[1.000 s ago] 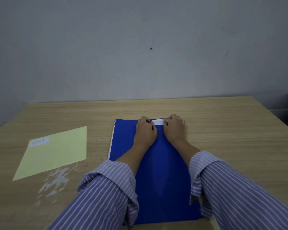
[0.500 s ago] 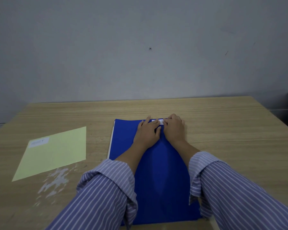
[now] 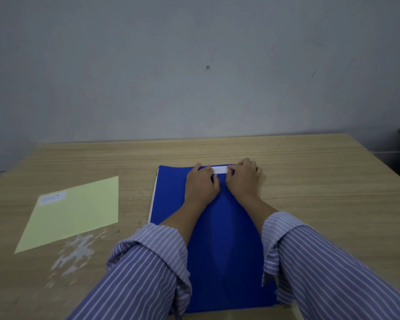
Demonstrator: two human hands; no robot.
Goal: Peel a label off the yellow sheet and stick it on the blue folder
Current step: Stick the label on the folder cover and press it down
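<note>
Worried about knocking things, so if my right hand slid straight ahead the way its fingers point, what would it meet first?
Nothing, apparently: past the right hand and the blue folder's far edge lies bare wooden table, then the wall; depth is unclear.

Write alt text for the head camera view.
Both hands, left hand and right hand, press a white label onto the far edge of a blue folder on a wooden table. A yellow sheet lies to the left.
</note>
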